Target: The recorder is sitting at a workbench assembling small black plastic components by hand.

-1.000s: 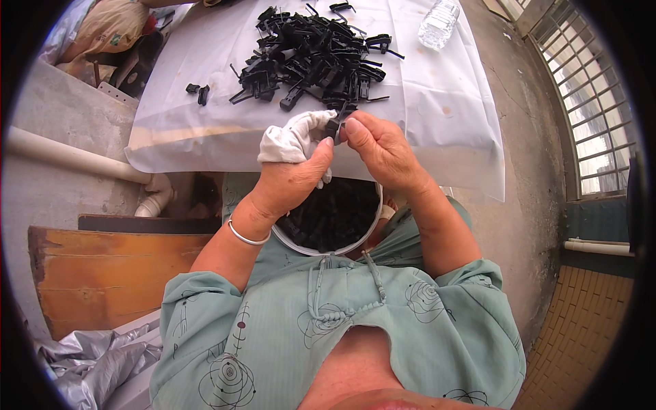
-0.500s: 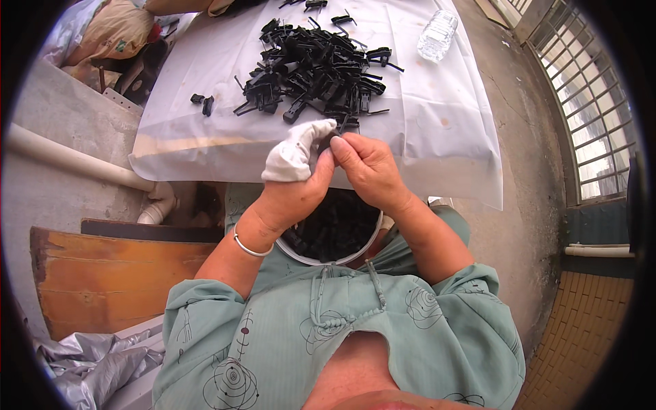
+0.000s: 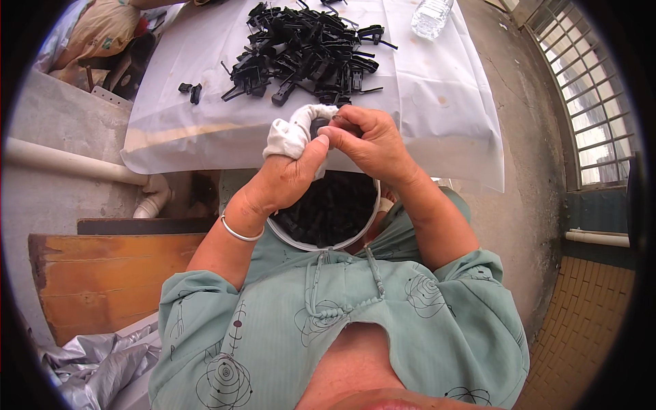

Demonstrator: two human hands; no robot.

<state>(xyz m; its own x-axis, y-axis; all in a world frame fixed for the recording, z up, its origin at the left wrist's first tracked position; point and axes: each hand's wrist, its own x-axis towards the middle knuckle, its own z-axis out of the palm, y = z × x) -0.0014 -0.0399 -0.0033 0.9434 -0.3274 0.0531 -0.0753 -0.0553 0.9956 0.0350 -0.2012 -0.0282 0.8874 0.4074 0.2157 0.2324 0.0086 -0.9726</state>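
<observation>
My left hand [image 3: 292,174], its fingers partly covered by a white cloth glove [image 3: 287,138], is closed around a small black plastic part [image 3: 318,126]. My right hand [image 3: 374,145] meets it from the right, thumb and index finger pinched together at the part's edge; what lies between those fingertips is mostly hidden. Both hands are above the near edge of the table. Below them, between my knees, stands a white-rimmed bucket [image 3: 377,213] full of black pieces. Just beyond my hands a heap of black plastic parts [image 3: 301,55] with thin protruding strips covers the table's middle.
White plastic sheeting [image 3: 437,116] drapes the table. Two loose black parts [image 3: 195,93] lie left of the heap, and a clear plastic bottle [image 3: 431,18] lies at the far right. A pale pipe [image 3: 75,161] and an orange-brown board [image 3: 116,273] are on the left.
My right fingers have shifted at the part and curled more, so more of the black part shows in my left hand. The table and heap sit slightly higher in view.
</observation>
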